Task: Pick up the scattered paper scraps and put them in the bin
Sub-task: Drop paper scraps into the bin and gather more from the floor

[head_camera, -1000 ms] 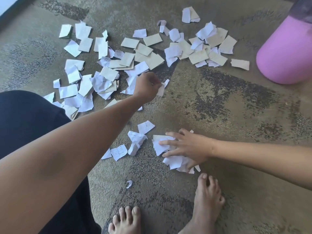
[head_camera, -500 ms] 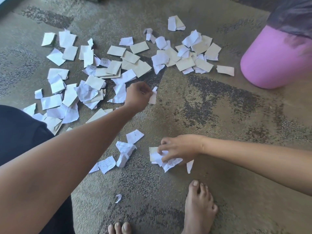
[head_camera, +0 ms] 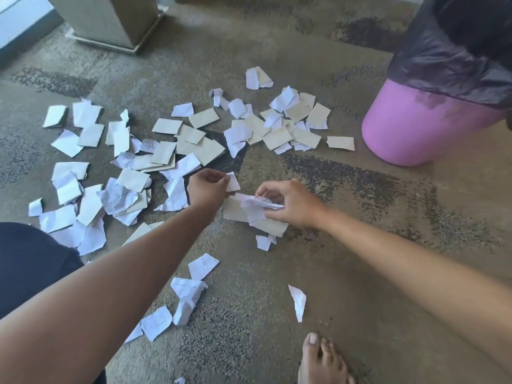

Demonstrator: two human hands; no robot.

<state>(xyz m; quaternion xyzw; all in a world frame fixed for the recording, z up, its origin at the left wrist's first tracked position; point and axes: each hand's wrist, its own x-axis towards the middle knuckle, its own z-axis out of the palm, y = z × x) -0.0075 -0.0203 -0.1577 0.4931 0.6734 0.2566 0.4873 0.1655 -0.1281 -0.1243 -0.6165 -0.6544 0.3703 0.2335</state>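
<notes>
The brown-grey mottled carpet floor (head_camera: 346, 245) takes most of the view, and at the right edge stands the round pink plastic bin (head_camera: 410, 134) with a dark bin liner (head_camera: 448, 59) folded over its rim; compared with a second ago the view has tilted up, so more of the bin shows now and also the base of a grey square pedestal (head_camera: 110, 26) at the top left. The big spread of white and beige torn paper scraps (head_camera: 166, 151) lies on the carpet from the left side to just beside the bin, and it looks the same as before. What has changed is the right hand (head_camera: 291, 206): a second ago it was pressing flat on a small pile near the foot (head_camera: 321, 361), and now it is raised a little and holds a crumpled bundle of scraps (head_camera: 249, 212) with curled fingers. The left hand (head_camera: 206, 189) pinches one small white scrap (head_camera: 232, 182), and the two hands are now close together, almost touching. I think the person is joining the single piece to the bundle. A few loose scraps remain near the feet, for example a narrow white one (head_camera: 297, 302). Most of the work is not yet done, nothing is seen going into the bin.
</notes>
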